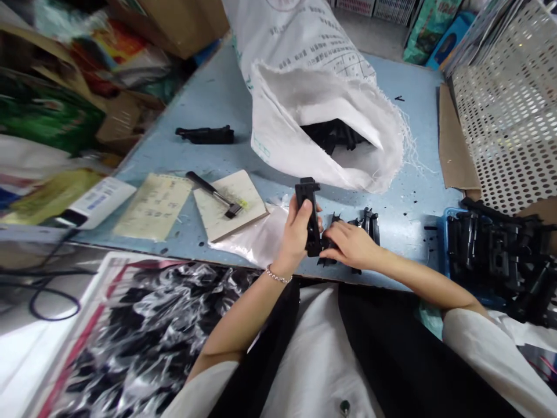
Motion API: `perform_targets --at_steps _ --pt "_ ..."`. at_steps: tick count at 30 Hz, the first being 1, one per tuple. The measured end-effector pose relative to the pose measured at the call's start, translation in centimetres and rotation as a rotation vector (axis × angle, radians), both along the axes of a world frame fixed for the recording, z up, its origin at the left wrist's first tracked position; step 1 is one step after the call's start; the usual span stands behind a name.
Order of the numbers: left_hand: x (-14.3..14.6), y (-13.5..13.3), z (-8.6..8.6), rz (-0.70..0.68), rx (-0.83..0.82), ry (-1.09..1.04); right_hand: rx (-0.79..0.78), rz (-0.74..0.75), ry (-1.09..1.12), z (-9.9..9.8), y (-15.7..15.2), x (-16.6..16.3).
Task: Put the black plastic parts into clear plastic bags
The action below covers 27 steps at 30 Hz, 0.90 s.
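Observation:
My left hand (296,231) is wrapped round a long black plastic part (310,200), held upright over the front edge of the blue table (217,98). My right hand (351,245) lies just right of it, fingers curled over a small black piece (327,242) at the lower end of that part. A few more black plastic parts (369,223) lie on the table just behind my right hand. A bead bracelet sits on my left wrist.
A white woven sack (304,93) lies open behind, black parts inside. A blue bin (500,255) of black parts stands at right. A brush (215,194) rests on a board; another black part (205,134) lies far left. A plastic-lined box (143,337) of parts sits below left.

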<state>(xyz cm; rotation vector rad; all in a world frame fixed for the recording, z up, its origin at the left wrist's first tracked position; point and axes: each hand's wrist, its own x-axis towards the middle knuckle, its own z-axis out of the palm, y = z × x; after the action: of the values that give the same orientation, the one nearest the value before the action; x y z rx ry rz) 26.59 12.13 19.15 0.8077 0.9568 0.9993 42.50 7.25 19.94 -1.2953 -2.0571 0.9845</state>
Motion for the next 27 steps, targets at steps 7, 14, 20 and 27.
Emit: perform_targets --at_steps 7,14,20,27 --pt "1.0 1.0 0.6 0.080 0.124 -0.050 -0.105 0.072 0.095 0.3 2.1 0.0" --pt "0.8 1.7 -0.3 -0.012 -0.068 -0.053 0.187 0.166 -0.207 1.3 2.3 1.6" --pt "1.6 1.2 -0.4 0.039 0.004 -0.058 -0.168 0.034 0.065 -0.4 1.2 0.4" --pt "-0.5 1.9 -7.0 0.045 0.025 0.357 -0.315 -0.107 -0.057 -1.0 7.4 3.6"
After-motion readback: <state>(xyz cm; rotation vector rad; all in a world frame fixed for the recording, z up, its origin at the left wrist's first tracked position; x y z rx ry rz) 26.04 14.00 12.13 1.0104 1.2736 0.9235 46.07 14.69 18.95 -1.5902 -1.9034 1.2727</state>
